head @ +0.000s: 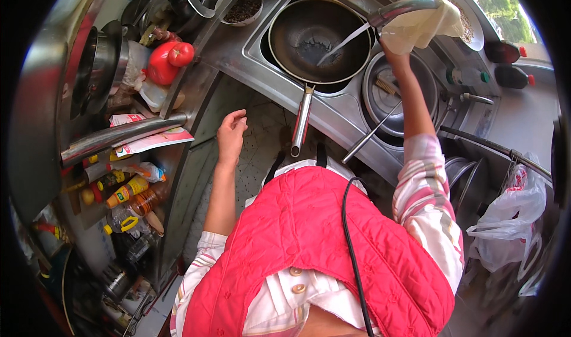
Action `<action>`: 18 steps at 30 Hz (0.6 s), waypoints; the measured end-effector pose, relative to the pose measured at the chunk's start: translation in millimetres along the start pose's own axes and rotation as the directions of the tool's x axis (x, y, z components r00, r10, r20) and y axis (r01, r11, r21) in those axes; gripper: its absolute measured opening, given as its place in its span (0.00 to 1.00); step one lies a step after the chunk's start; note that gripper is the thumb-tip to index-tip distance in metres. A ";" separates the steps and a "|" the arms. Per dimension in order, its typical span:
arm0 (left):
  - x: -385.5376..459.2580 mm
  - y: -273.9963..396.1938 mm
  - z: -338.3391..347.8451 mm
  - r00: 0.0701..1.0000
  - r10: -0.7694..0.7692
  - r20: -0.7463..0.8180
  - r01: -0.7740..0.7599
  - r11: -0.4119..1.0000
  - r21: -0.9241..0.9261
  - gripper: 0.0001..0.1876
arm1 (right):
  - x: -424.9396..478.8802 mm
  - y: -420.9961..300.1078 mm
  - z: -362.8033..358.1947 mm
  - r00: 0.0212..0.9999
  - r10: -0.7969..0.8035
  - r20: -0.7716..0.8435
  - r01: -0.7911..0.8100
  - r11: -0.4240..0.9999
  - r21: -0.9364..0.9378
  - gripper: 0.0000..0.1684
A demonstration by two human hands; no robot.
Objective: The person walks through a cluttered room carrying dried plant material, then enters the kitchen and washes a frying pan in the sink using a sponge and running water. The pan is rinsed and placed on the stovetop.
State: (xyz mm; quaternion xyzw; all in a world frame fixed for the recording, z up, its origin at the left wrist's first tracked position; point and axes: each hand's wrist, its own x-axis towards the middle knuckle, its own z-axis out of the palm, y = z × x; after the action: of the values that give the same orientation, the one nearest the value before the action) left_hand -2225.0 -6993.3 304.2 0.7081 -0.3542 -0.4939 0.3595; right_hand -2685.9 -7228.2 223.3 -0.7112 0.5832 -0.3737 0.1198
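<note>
Water (341, 47) runs from a metal faucet (399, 10) into a dark wok (290, 38) set in the sink's left basin. The wok's metal handle (303, 118) points towards me. A pale cloth (421, 25) hangs over the faucet. My right hand (394, 54) reaches up to the faucet, largely hidden behind the cloth and spout; its grip cannot be seen. My left hand (232, 132) hovers beside the counter with slightly bent fingers and nothing in it. In the right basin sits a round metal pan (424, 109) with a brush (387, 85) inside. A long metal handle (372, 133) crosses its rim.
On the left, a shelf carries a red plastic container (163, 65), and sauce bottles (127, 192) stand lower down. A bowl of dark bits (243, 9) is behind the counter's left end. Dark bottles (511, 77) line the right, above hanging plastic bags (508, 230).
</note>
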 end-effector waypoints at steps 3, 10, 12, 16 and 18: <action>4.1 -2.7 -5.9 1.000 0.013 -0.021 -0.014 0.999 -0.039 0.14 | -67.7 -24.7 -6.4 0.863 0.486 0.139 -0.505 0.842 0.192 0.12; 10.1 8.1 0.2 1.000 0.024 0.004 -0.024 0.997 -0.068 0.14 | -110.1 -108.6 19.5 0.425 0.420 0.801 -0.688 -0.425 0.588 0.17; 12.2 9.3 2.3 0.997 0.073 0.023 -0.071 0.995 -0.072 0.14 | -66.5 -152.9 42.2 0.355 0.544 0.760 -0.499 -0.578 0.646 0.16; 11.3 25.6 22.9 0.981 0.115 0.159 -0.112 0.993 -0.026 0.14 | -28.8 -122.5 91.9 0.330 0.577 0.747 -0.286 -0.693 0.662 0.14; 8.6 28.3 40.3 0.969 0.142 0.204 -0.135 0.990 -0.049 0.13 | -23.3 -116.3 95.7 0.369 0.569 0.735 -0.217 -0.716 0.664 0.14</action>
State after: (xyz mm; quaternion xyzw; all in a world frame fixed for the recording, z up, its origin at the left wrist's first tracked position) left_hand -2265.3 -7021.0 314.5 0.6201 -0.4296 -0.5446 0.3665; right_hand -2536.5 -7198.3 218.4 0.1991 0.3347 -0.5869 0.7098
